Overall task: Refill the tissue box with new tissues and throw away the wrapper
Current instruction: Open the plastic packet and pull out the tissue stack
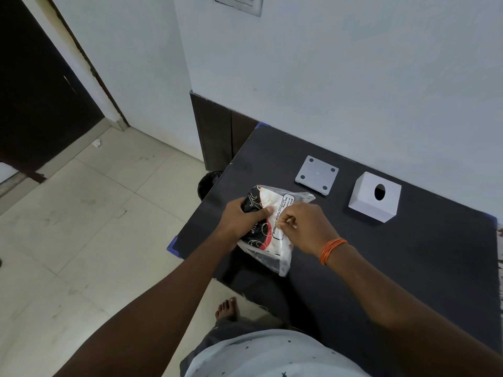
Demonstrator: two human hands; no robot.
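Note:
A plastic-wrapped tissue pack (275, 210), clear with black, red and white print, rests near the left edge of the black table (394, 257). My left hand (239, 217) grips its left side. My right hand (304, 227) pinches the wrapper on top of the pack; an orange thread band circles that wrist. The white tissue box cover (374, 198), with a round hole in its top, stands to the right of the pack. Its white square base plate (317, 175) lies separately behind the pack, feet up.
A black-lined waste bin (208, 183) stands on the floor just left of the table. Beige floor tiles spread to the left, with a crumpled scrap (96, 143) near the dark door. The wall runs along the table's far edge. My bare foot (227, 308) shows below.

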